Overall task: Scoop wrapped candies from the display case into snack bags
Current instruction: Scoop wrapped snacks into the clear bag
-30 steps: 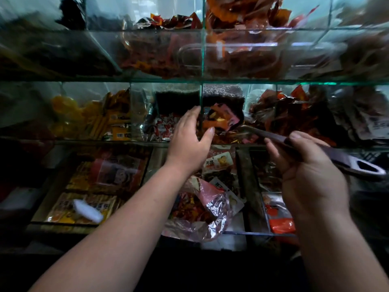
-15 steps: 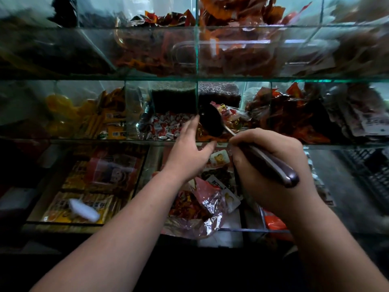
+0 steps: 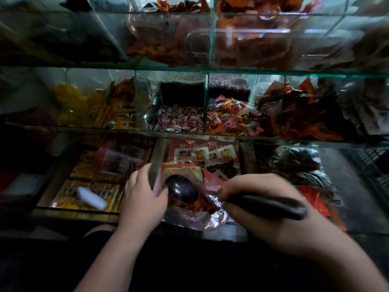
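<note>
Dim, three-tiered glass display case. Grips scoop with right hand, fingers curled round handle, bowl over snack bag at bottom tier; holds bag's edge with left hand. Wrapped candies mid-tier.

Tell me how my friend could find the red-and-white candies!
Look at the middle shelf of the glass display case. The red-and-white candies lie in the compartment between the yellow packets and the mixed-colour candies. Only their wrappers are all red and white.
</note>
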Motion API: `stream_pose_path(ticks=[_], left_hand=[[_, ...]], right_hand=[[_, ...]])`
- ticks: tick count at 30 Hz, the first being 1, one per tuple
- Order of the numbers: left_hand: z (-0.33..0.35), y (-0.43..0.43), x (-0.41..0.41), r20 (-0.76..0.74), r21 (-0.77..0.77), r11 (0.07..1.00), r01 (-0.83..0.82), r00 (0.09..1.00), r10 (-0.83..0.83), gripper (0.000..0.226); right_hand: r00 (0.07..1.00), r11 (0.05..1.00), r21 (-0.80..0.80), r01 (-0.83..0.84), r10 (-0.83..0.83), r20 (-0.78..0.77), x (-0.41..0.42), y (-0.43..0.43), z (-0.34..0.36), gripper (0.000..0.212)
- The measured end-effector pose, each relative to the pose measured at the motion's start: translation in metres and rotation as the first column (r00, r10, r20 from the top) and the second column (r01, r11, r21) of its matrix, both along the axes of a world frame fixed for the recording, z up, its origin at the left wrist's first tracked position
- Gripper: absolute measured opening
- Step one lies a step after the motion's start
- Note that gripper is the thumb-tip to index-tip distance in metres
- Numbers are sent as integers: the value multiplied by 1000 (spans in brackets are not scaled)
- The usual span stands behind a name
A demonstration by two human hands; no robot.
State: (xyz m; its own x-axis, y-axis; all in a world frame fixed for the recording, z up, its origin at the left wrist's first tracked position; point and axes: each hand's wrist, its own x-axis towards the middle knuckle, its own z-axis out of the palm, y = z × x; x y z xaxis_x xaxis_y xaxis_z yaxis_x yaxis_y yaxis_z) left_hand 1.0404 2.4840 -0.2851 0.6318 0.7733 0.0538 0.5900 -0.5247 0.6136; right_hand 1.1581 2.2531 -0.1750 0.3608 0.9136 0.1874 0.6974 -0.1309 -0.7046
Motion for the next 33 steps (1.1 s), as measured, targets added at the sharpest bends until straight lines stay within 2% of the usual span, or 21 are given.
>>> stream_pose_path(ticks=[1, 2, 3, 5, 6, 8, 10, 12, 15, 16, 18, 19, 20, 22, 23, 24, 25, 28, 30, 33], left_hand=[[-5, -1, -2, -121, -51, 999, -8, 993, 2, 76], [-9, -1, -3, -201, -107, 994, -9, 980, -12, 78], [-12, -2, -4, -224, -150, 989, -1, 974, -33, 74], [-15, -3, -3, -195, -190, 982, 24, 979, -62, 64], [-15, -4, -2, -174, -202, 979, 31, 983, -67, 65], [-14, -4, -1, -146, -214, 976, 41, 987, -73, 74], [-15, -3, -2, -112, -233, 972, 33, 992, -61, 80], [-19, -2, -4, -69, -254, 967, 25, 997, -43, 78], [-22, -1, -5, -5, -271, 963, 16, 1000, -18, 74], [-21, -2, -5, 12, -267, 963, 22, 1000, -20, 72], [-19, -4, -5, 34, -259, 965, 40, 999, -32, 69], [-18, -5, -5, 42, -260, 964, 47, 998, -37, 68], [-17, -5, -5, 50, -262, 964, 50, 998, -38, 68], [-17, -5, -4, 65, -260, 965, 45, 997, -29, 66], [-17, -5, -4, 67, -256, 966, 43, 997, -27, 65], [-17, -5, -4, 65, -245, 968, 45, 997, -30, 63], [-17, -6, -4, 63, -229, 972, 48, 997, -35, 60], [-18, -5, -7, 68, -229, 973, 42, 997, -27, 58], [-19, -2, -8, 81, -244, 969, 36, 997, -17, 58], [-17, -1, -6, 95, -261, 965, 24, 995, 1, 61]], right_hand=[[999, 1000, 13, -10, 9, 42, 2, 7, -16, 11], [996, 997, -58, -55, 59, 70, -2, 15, -30, 11], [991, 982, -176, -75, 93, 94, -2, 26, -43, 14], [972, 944, -331, 7, 71, 224, 4, 54, -70, 22], [970, 915, -400, 53, 49, 239, 6, 63, -82, 28], [983, 912, -399, 100, -30, 180, 1, 68, -107, 32], [978, 938, -276, 209, -196, 72, -8, 71, -121, 22], [903, 907, -173, 385, -409, -135, -12, 74, -128, 13], [780, 851, -160, 500, -523, -344, -17, 80, -135, 24], [700, 808, -165, 566, -576, -422, -15, 81, -138, 27], [447, 696, -239, 677, -647, -617, -8, 82, -137, 28], [352, 665, -280, 692, -649, -674, -6, 81, -135, 27], [312, 653, -272, 706, -633, -709, -5, 80, -137, 26], [481, 744, -176, 644, -573, -663, -7, 81, -137, 25], [550, 772, -177, 610, -574, -607, -12, 82, -136, 25], [553, 774, -207, 599, -586, -593, -15, 83, -137, 25], [501, 757, -233, 610, -596, -627, -14, 85, -139, 24], [208, 640, -286, 713, -582, -786, -4, 88, -141, 15], [102, 584, -296, 756, -552, -828, 1, 81, -138, 5], [15, 581, -284, 763, -454, -891, 2, 66, -129, 9]])
